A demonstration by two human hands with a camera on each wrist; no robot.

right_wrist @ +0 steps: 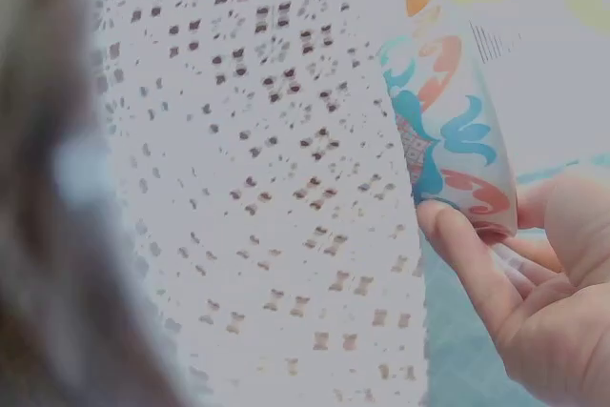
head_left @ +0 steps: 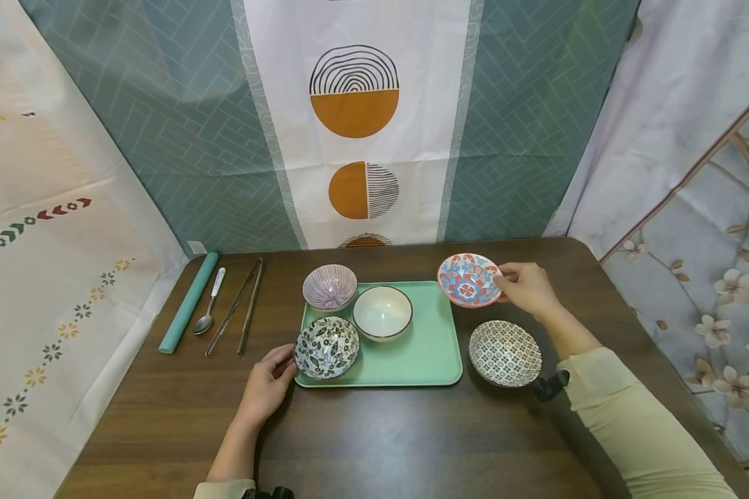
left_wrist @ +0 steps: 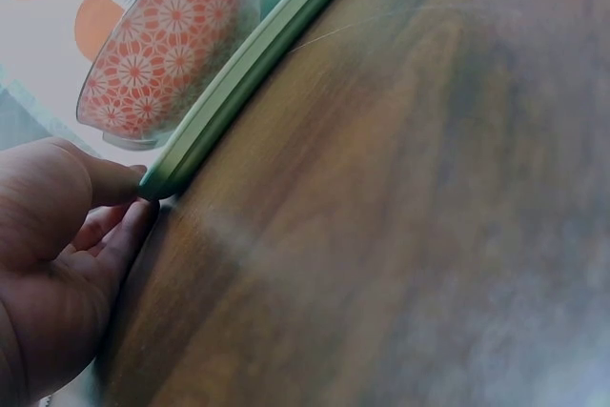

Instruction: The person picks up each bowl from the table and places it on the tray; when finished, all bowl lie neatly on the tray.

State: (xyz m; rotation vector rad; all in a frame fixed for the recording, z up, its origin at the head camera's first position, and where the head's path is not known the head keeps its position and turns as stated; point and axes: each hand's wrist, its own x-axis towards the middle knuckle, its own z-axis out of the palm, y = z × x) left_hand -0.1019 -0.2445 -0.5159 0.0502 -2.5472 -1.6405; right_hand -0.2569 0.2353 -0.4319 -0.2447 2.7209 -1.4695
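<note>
My right hand point(head_left: 524, 287) pinches the right rim of a red-and-blue patterned bowl point(head_left: 467, 279), tilted past the back right corner of the green tray point(head_left: 426, 350). In the right wrist view the thumb lies against the outer wall of that bowl point(right_wrist: 448, 131). My left hand point(head_left: 270, 384) pinches the tray's front left corner; the left wrist view shows thumb and fingertips on the tray edge point(left_wrist: 224, 92). Close beside it on the tray sits a black-leaf bowl point(head_left: 327, 348), red-flowered outside. A purple-striped bowl point(head_left: 329, 287) and a plain white bowl point(head_left: 383, 313) stand on the tray too.
Right of the tray, a brown-patterned bowl point(head_left: 505, 353) stands on the wooden table point(head_left: 406, 433), just in front of my right hand. A teal roll point(head_left: 188, 302), a spoon point(head_left: 210, 303) and metal tongs point(head_left: 240, 305) lie at the left. Curtains border the table.
</note>
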